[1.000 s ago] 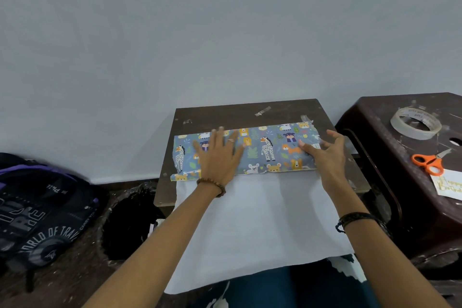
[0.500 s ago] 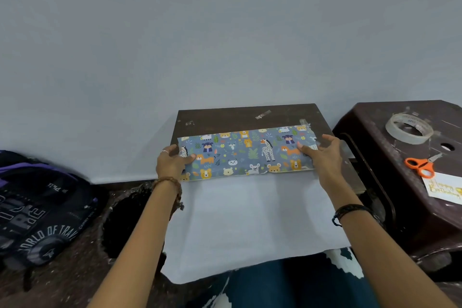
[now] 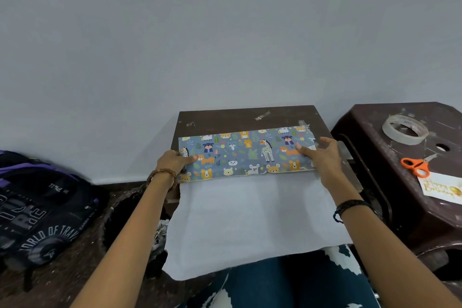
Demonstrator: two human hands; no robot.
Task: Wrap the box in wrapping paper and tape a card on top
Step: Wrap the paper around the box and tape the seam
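Observation:
Blue animal-print wrapping paper [image 3: 246,152] is folded over the box on a small dark table [image 3: 247,117]; the box itself is hidden under it. The paper's white underside [image 3: 247,220] spreads toward me and hangs over my lap. My left hand [image 3: 172,161] grips the left end of the printed fold, thumb on top. My right hand [image 3: 322,156] presses and holds the right end. A white "Happy Birthday" card [image 3: 442,187], a roll of clear tape [image 3: 405,129] and orange scissors [image 3: 416,165] lie on the stool to the right.
A dark brown plastic stool [image 3: 375,147] stands close against the table's right side. A black and purple backpack [image 3: 37,207] lies on the floor at the left, with a dark bin [image 3: 125,212] between it and the table. A plain wall rises right behind the table.
My left hand slid from flat on the middle of the printed fold to its left end and now grips it. The right hand stayed on the right end.

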